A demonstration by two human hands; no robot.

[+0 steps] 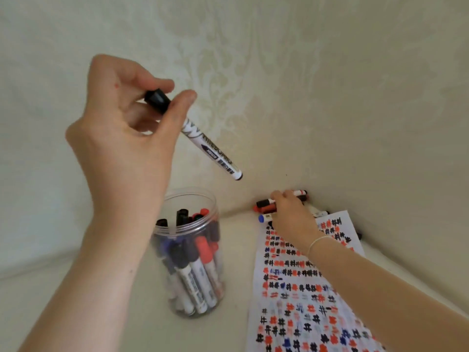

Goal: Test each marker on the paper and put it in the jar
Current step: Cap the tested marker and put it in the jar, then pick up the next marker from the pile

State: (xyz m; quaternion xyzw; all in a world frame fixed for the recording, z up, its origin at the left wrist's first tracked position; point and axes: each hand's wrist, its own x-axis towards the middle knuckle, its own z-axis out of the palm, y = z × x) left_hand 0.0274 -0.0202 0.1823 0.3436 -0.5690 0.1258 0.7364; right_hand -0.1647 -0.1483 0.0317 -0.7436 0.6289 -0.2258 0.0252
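Cream surface point(50, 288): left hand point(121, 138) pinches marker point(203, 141) above jar point(189, 252).

clear plastic jar point(189, 199), white paper point(304, 313)

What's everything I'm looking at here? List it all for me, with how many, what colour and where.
Held marker: one, white barrel with black cap, in the air above the jar, tilted.
Jar: one, clear plastic, lidless, standing left of the paper.
Markers in jar: many, black, blue and red caps; exact count cannot be told.
Loose markers: several, red, black and blue caps, piled at the far end of the paper by the wall.
Paper: one sheet, white, covered in red, black and blue test marks, at right.
Left hand: pinches the held marker near its cap.
Right hand: rests on the loose markers; a thin pale band circles its wrist.
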